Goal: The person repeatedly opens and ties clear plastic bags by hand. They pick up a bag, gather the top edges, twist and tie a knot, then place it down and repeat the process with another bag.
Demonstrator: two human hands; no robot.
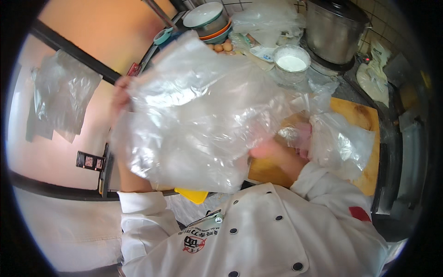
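A large clear plastic bag [193,114] is spread in the air between my hands, across the middle of the view. At its upper left edge, my left hand [121,93] grips the plastic. My right hand [264,145], blurred, holds the bag's lower right part; its fingers are partly seen through the film. Under that side lies a wooden cutting board [368,121]. Pink pieces that look like raw meat [303,138] lie there, partly covered by another clear plastic bag [342,142].
Stacked bowls [204,15], eggs [226,46], a tub of white contents [291,62] and bunched plastic bags [268,20] stand behind. A large lidded steel pot [335,33] is at back right, beside a bag of pale contents [373,81]. A yellow plastic item [193,196] shows near my body.
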